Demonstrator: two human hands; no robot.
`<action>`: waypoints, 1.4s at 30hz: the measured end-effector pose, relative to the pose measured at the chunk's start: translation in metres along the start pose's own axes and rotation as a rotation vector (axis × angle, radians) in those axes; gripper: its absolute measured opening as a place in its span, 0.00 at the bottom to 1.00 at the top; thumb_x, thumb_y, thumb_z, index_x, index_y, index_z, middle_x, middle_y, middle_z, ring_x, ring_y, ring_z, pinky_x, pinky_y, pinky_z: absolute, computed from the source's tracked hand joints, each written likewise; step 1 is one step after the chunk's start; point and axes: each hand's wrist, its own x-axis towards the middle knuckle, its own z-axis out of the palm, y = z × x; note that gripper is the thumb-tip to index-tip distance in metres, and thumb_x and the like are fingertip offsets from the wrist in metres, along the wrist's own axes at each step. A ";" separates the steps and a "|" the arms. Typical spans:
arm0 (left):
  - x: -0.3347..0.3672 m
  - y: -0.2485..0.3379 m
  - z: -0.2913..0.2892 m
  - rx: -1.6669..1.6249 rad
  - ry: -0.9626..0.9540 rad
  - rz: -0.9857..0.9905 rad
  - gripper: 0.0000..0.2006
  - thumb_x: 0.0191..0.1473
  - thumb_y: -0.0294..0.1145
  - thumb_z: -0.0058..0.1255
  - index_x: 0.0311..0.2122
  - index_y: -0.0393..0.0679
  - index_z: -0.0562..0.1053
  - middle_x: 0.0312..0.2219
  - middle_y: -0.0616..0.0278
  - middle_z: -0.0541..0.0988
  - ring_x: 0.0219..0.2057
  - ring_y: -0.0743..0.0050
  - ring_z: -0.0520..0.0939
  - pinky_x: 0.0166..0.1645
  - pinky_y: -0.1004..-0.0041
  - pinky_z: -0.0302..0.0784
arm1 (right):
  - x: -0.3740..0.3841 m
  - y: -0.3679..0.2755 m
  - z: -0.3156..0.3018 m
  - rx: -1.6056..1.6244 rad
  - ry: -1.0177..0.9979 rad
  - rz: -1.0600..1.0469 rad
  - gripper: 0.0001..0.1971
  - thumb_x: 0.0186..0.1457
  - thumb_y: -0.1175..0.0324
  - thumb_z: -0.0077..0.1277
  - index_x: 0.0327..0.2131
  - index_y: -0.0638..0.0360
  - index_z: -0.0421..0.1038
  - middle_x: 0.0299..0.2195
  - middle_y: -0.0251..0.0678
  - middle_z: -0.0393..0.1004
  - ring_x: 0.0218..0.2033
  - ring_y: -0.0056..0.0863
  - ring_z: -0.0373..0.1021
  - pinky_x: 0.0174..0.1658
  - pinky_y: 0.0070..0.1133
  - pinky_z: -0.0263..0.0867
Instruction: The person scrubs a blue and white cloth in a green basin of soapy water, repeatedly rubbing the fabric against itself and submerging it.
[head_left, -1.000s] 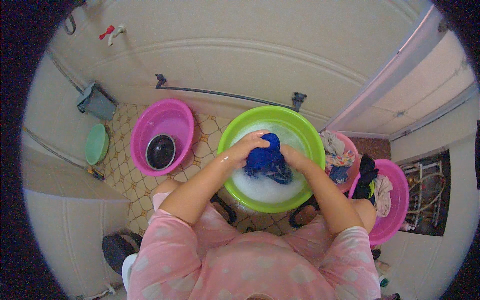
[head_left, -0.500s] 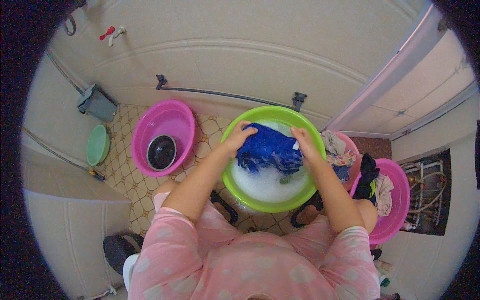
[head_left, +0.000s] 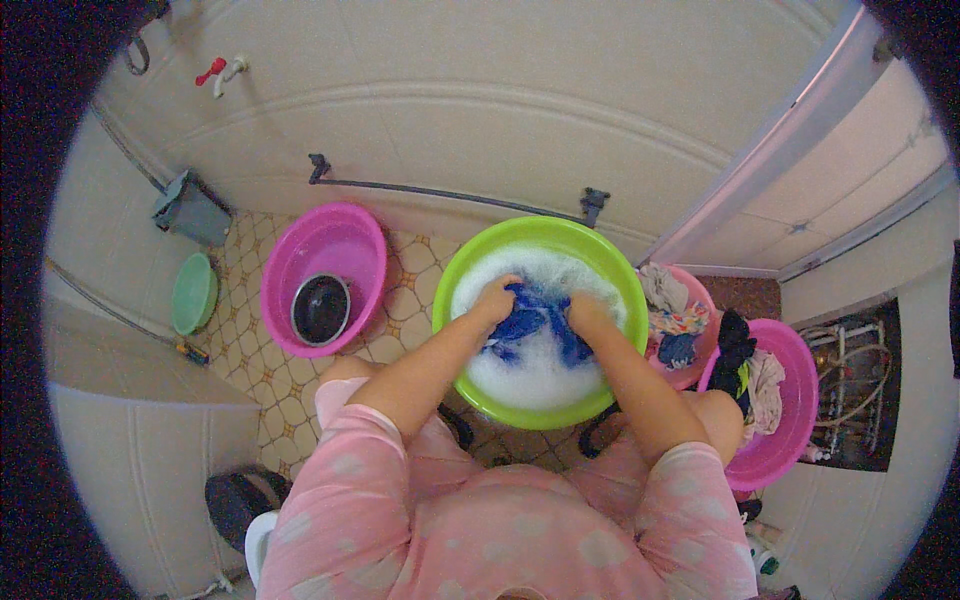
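A blue garment [head_left: 530,322] lies partly sunk in white suds [head_left: 535,383] inside a lime-green basin [head_left: 462,268]. My left hand [head_left: 495,303] is closed on the garment's left part, with some fingertips hidden by cloth and foam. On its right part, my right hand [head_left: 588,314] grips the cloth too, its fingers mostly down in the suds. Between my hands the fabric is bunched and wet.
To the left stands a pink basin [head_left: 374,235] holding a dark round vessel [head_left: 321,310]. Clothes fill a light-pink basin [head_left: 712,300] and lie in a magenta basin [head_left: 797,410] at right. A grey rail [head_left: 440,187] runs along the wall, and a red-handled tap [head_left: 215,72] sits higher.
Both hands have lowered the blue garment from above the basin into the suds and moved closer together. The cloth, spread out before, is now bunched and partly under foam.
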 end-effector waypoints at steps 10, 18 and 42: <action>-0.035 0.050 -0.003 -1.197 -0.267 -0.208 0.18 0.48 0.50 0.43 0.43 0.57 0.65 0.33 0.62 0.72 0.32 0.68 0.73 0.39 0.68 0.69 | -0.042 -0.082 -0.007 0.626 0.493 -0.124 0.25 0.45 0.57 0.48 0.41 0.68 0.61 0.40 0.53 0.63 0.42 0.48 0.61 0.45 0.32 0.57; -0.031 0.042 0.002 -1.316 -0.251 -0.187 0.16 0.48 0.49 0.45 0.36 0.49 0.68 0.24 0.62 0.71 0.28 0.71 0.73 0.36 0.69 0.70 | -0.062 -0.095 -0.021 0.310 0.488 -0.422 0.17 0.47 0.57 0.44 0.34 0.61 0.66 0.36 0.49 0.66 0.33 0.47 0.65 0.37 0.34 0.61; -0.018 0.022 0.017 -0.823 0.050 -0.260 0.22 0.38 0.20 0.35 0.43 0.44 0.66 0.34 0.56 0.71 0.34 0.63 0.73 0.40 0.65 0.70 | -0.004 -0.021 0.009 0.119 0.237 -0.079 0.31 0.34 0.70 0.54 0.46 0.63 0.56 0.44 0.54 0.60 0.45 0.49 0.59 0.49 0.33 0.56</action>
